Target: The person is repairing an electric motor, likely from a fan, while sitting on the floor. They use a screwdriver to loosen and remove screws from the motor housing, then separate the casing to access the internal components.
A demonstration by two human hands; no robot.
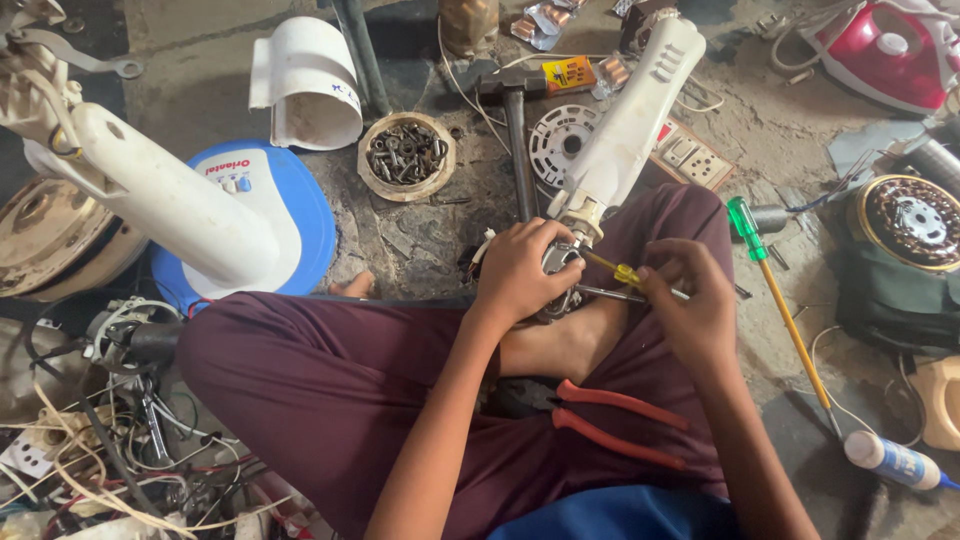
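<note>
A round shallow bowl point(406, 156) with a chipped rim sits on the rough concrete floor point(420, 240), filled with dull grey nuts, bolts and washers. Near it, the left hand point(520, 272) is wrapped around a small metal motor point(558, 280) at the end of a long white plastic fan neck point(628, 125), which slants away over the person's crossed legs in maroon cloth. The right hand point(690, 300) is closed on a thin yellow-handled screwdriver point(618, 272), its tip against the motor. Red-handled pliers point(615, 420) lie in the lap just below the hands.

To the left stands a blue round fan base point(305, 215) with a smooth white column point(170, 205) rising from it. A hammer point(515, 130) lies on the floor beyond the motor, beside a perforated white disc point(555, 140). On the right lie a long screwdriver with a green handle point(775, 290), a copper-wound stator point(910, 222) and a red iron point(885, 50). Tangled wires point(120, 450) crowd the lower left corner.
</note>
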